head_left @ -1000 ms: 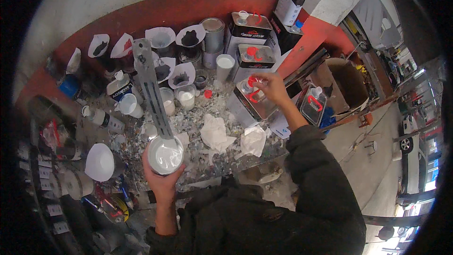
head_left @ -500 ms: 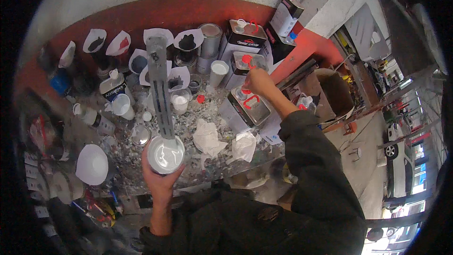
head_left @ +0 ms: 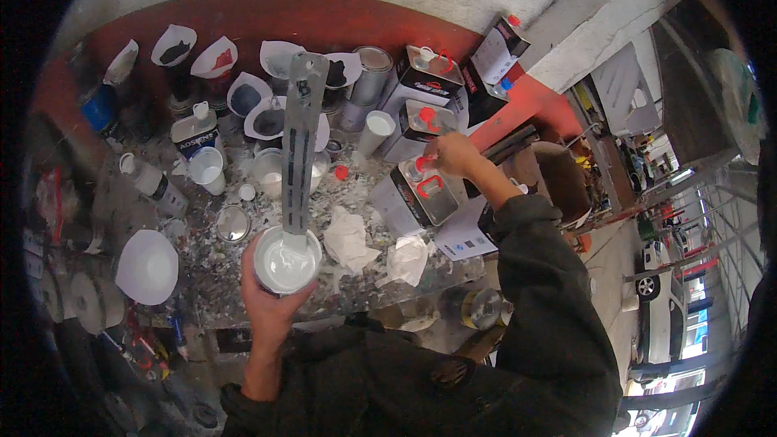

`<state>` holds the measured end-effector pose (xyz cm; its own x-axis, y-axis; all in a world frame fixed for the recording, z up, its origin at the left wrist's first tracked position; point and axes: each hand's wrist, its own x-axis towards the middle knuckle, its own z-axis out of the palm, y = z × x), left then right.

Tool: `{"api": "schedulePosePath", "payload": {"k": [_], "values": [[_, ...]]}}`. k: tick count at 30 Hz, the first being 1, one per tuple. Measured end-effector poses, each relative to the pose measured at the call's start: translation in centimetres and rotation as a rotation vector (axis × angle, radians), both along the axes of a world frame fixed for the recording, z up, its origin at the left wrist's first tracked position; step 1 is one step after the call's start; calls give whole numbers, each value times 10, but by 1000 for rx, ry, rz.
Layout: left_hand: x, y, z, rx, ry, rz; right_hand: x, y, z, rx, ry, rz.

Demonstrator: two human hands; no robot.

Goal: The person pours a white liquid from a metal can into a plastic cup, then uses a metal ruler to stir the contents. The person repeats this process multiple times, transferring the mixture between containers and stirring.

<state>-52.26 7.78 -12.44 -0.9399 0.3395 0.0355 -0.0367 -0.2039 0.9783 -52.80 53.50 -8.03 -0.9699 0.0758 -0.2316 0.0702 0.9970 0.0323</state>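
My left hand (head_left: 267, 301) is wrapped round a cup of white paint (head_left: 283, 265) at the bench's near edge. A long grey mixing stick (head_left: 301, 129) with slots and markings stands in the paint, its upper end leaning away from me. To the right, my right hand (head_left: 457, 154) has its fingers closed on the red cap (head_left: 421, 164) of a rectangular metal can (head_left: 405, 198). The fingers partly cover that cap, so whether it is loose cannot be seen. Two crumpled white paper wipes (head_left: 350, 240) lie between the cup and the can.
Behind the gripped can stand more metal cans (head_left: 425, 73). Paint pots with paper collars (head_left: 174, 47) line the red wall. White plastic cups (head_left: 207, 168), a bottle (head_left: 158, 186), a round lid (head_left: 233, 223) and a loose red cap (head_left: 341, 172) sit on the paint-spattered bench (head_left: 214, 267).
The whole view has shifted slightly. My right hand stays at the can's red cap, with its fingers a little turned. The left hand still holds the cup, and the stick stays in it.
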Motion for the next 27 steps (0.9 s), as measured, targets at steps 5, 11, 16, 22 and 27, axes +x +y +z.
{"api": "schedulePosePath", "payload": {"k": [5,11,16,22,27], "values": [[-3,-1,-3,-29,40,16,-2,-7,-18,-564,118,-747],[-4,0,-4,21,-7,5,20,10,-2,30,323,344],[-4,0,-8,-31,-8,10,14,10,-3,81,149,204],[-4,7,-6,-16,-15,-12,36,-7,-50,-6,360,-417],[-1,12,-16,-55,4,43,119,-80,-117,-756,918,-821]]}}
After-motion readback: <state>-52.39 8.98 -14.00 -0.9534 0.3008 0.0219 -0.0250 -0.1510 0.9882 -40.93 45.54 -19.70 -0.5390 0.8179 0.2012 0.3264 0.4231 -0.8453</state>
